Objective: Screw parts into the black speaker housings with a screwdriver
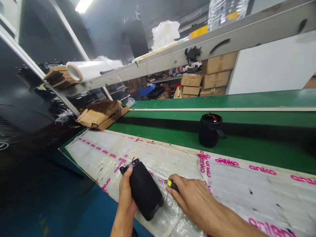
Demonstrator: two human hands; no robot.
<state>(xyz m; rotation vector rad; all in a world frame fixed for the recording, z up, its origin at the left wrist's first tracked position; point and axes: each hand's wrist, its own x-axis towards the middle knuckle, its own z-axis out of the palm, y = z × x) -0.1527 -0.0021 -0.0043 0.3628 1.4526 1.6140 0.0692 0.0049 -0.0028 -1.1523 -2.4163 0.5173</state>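
One black cylindrical speaker housing [145, 189] sits gripped in your left hand [126, 191] by the near edge of the worktop [172, 140], your right hand [195, 198] pinching a yellow-and-black screwdriver [173, 185]; tool work seems in progress, the next move likely demanding a steady housing.

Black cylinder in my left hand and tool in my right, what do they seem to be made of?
The black cylinder seems wrapped in matte fabric, judging by its dull, even surface, though textured plastic is possible; its upper rim looks like smoother plastic, catching light. The tool has a black and yellow handle, probably plastic or rubber from its solid colours.
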